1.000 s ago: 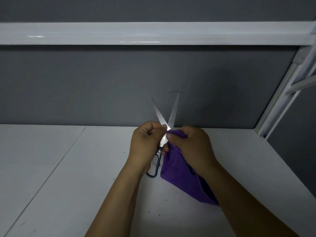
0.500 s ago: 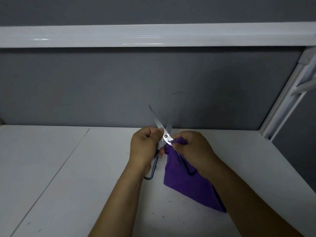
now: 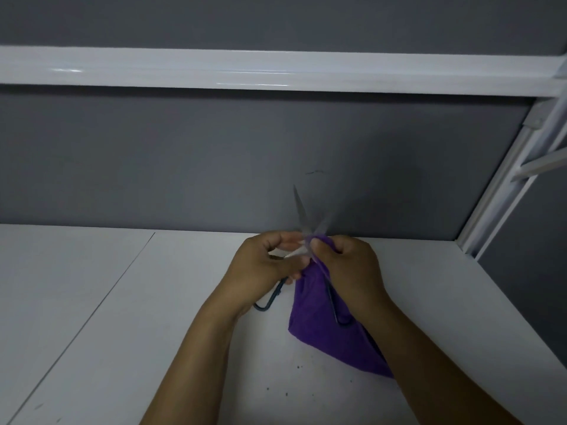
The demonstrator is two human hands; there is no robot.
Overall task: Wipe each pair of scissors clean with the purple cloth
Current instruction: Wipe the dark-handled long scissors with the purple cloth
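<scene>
One pair of scissors [image 3: 302,214] with silver blades and dark wire handles is held above the white table, blades spread and pointing up and away. My left hand [image 3: 264,268] grips it just below the pivot; one handle loop hangs out under that hand. My right hand [image 3: 349,271] pinches the purple cloth [image 3: 319,329] round the base of the right blade, which is blurred. The cloth hangs down to the table, and the second handle loop lies in front of it.
A white table [image 3: 122,317] with a seam line on the left and dark specks near the cloth. A grey wall stands behind it with a white shelf edge [image 3: 276,72] overhead. A white frame post [image 3: 503,179] rises at the right.
The scissors have come lower and tilted left. My right hand with the cloth has moved from the pivot up onto the base of the right blade. The handles have spread wider.
</scene>
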